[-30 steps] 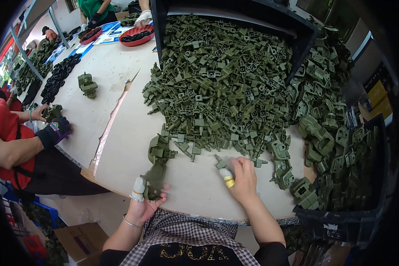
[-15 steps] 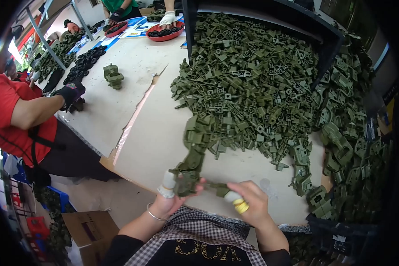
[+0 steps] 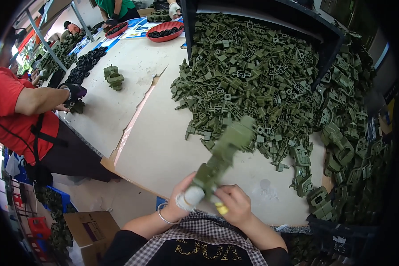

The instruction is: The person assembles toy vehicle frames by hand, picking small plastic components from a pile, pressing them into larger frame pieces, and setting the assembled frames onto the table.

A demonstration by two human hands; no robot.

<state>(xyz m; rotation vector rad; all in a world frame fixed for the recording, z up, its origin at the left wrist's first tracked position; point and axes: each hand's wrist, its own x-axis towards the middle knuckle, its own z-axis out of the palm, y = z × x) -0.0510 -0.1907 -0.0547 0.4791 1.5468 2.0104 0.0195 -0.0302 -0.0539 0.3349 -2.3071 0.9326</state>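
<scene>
Both hands, left hand (image 3: 181,197) and right hand (image 3: 232,205), grip a stacked olive plastic assembly (image 3: 221,155); tilted out, its top pieces could slip off

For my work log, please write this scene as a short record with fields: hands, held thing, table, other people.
left hand: has a taped finger and a bracelet, grips the lower end of the stack
right hand: has a yellow fingertip cover, grips the same end
stack: green plastic parts joined in a row, tilted up over the table edge, blurred
pile: many loose green parts on the table
table: pale board top
neighbour: a person in a red shirt at the left, handling a green part
trays: red, at the far end
</scene>
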